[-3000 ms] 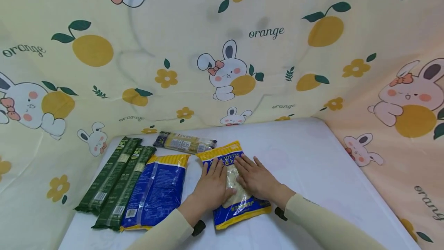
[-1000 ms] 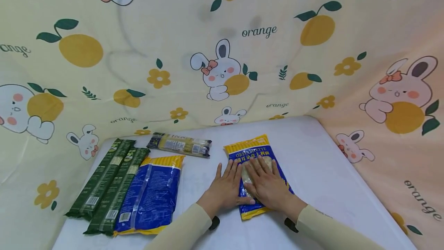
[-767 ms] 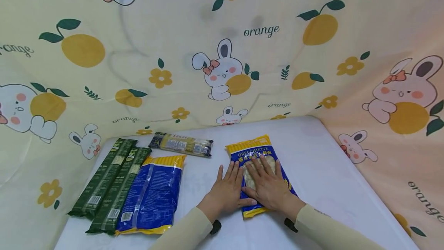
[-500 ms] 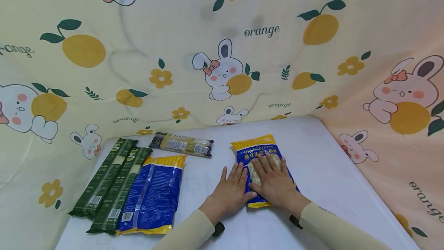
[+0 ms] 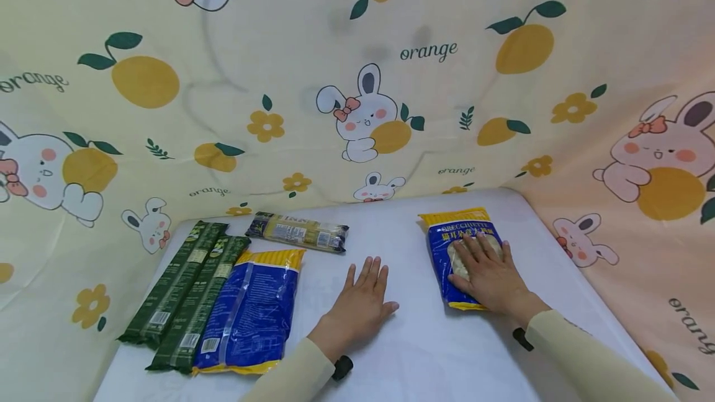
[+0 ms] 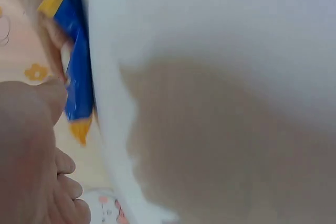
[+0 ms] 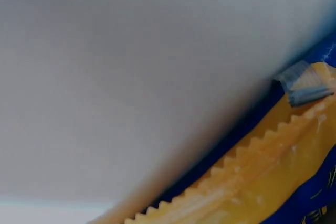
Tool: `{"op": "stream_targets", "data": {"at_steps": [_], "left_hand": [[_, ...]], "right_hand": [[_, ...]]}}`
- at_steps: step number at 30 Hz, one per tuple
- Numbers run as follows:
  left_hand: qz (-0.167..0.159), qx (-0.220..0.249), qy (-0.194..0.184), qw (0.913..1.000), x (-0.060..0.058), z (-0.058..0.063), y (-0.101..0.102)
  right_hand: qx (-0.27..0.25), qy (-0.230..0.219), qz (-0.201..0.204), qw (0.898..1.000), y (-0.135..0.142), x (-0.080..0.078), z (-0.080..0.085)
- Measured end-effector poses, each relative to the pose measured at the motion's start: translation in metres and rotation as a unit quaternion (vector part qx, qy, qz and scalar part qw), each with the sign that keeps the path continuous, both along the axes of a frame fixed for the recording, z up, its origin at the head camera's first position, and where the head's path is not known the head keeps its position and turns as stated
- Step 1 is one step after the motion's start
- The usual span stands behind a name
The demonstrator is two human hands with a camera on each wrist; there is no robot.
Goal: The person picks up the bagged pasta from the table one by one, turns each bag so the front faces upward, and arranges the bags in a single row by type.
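Observation:
A blue and yellow orecchiette pasta bag [image 5: 438, 253] lies face up at the right of the table. My right hand [image 5: 491, 272] rests flat on it, fingers spread over its clear window. In the right wrist view the bag's yellow crimped end [image 7: 252, 166] fills the lower right. My left hand [image 5: 360, 303] is apart from the bag, over the middle of the table with straight fingers and nothing in it. The left wrist view shows the left hand [image 6: 31, 145] at the left edge, above its shadow, with the bag [image 6: 79, 61] beyond.
At the left, a second blue and yellow bag [image 5: 257, 309] lies back side up beside two long green packets [image 5: 173, 284] [image 5: 201, 303]. Behind them lies a dark-ended clear packet [image 5: 298, 231]. A patterned cloth [image 5: 301, 79] stands behind the white table [image 5: 402, 358].
The orecchiette bag has slid right across the table under my right hand. My left hand has come off the bag's edge and now stays behind to its left.

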State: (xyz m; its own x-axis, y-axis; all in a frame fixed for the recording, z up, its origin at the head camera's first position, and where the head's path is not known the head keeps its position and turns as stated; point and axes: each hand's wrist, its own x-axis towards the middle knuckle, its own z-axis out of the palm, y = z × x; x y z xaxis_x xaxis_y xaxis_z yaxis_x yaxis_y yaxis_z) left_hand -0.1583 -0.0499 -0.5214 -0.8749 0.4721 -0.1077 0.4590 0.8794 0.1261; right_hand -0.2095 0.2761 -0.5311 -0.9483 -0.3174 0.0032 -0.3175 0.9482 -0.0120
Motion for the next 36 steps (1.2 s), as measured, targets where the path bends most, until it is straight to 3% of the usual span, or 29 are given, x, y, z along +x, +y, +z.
{"op": "stream_targets", "data": {"at_steps": [5,10,14,21,24,29,36], "left_hand": [[0.030,0.020,0.006,0.9993,0.001,0.010,-0.029],[0.065,0.038,0.027,0.9968,0.005,0.014,-0.076],[0.102,0.053,0.033,0.9927,0.016,0.015,-0.117],[0.156,0.039,-0.002,0.9870,0.037,0.024,-0.176],[0.151,0.039,-0.009,0.9877,0.043,0.027,-0.200],[0.113,0.035,-0.015,0.9928,0.042,0.028,-0.239],[0.081,0.028,-0.014,0.9963,0.034,0.023,-0.263]], "right_hand": [[-0.003,-0.019,-0.008,1.000,0.031,-0.009,0.001],[0.004,-0.025,-0.011,1.000,0.055,-0.015,0.004],[-0.005,-0.045,-0.019,0.999,0.064,-0.017,0.008],[-0.018,-0.069,-0.041,0.997,0.072,-0.023,0.013],[-0.018,-0.073,-0.047,0.996,0.073,-0.023,0.014],[-0.020,-0.070,-0.049,0.996,0.072,-0.022,0.014],[-0.018,-0.061,-0.056,0.996,0.070,-0.019,0.013]]}}
